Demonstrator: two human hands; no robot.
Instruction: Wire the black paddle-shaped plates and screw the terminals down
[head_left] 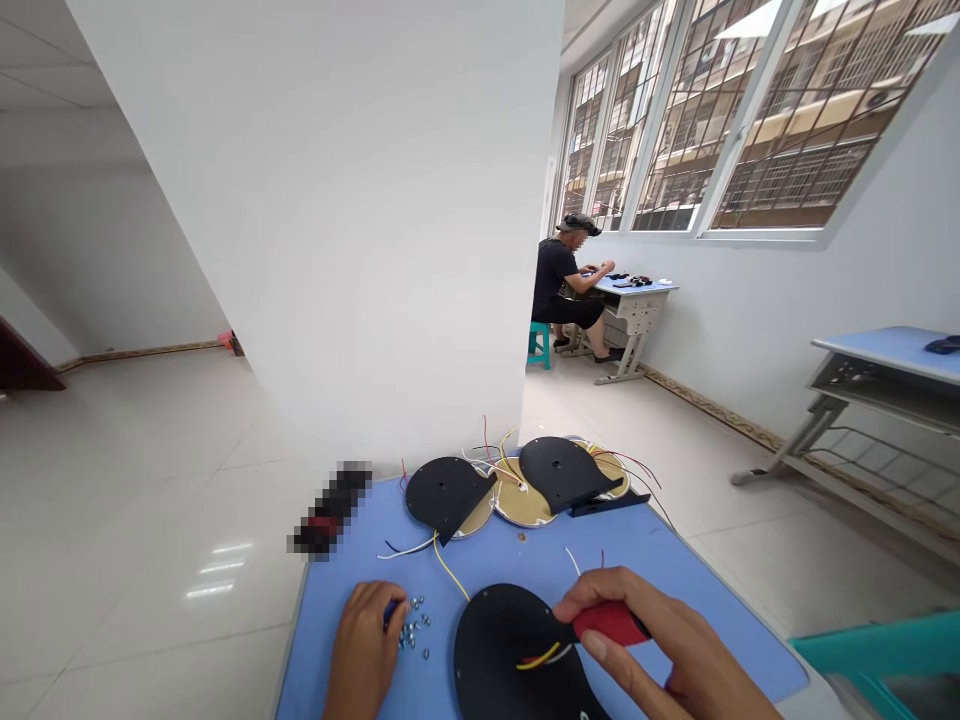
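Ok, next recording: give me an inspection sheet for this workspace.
Surface: blue table, bare in patches.
Job's things: black plate at the near edge; loose screws left of it; red handle over its right side.
Clutter: other plates and gold discs at the far side; blurred dark item at the left, unidentifiable.
Hands: left hand by the screws, at a dark blue thing, grip unclear; right hand grips the handle.
Cables: yellow, red and white wires on the near plate; more splay around the discs.
Surroundings: wall, barred windows, person seated at another desk.
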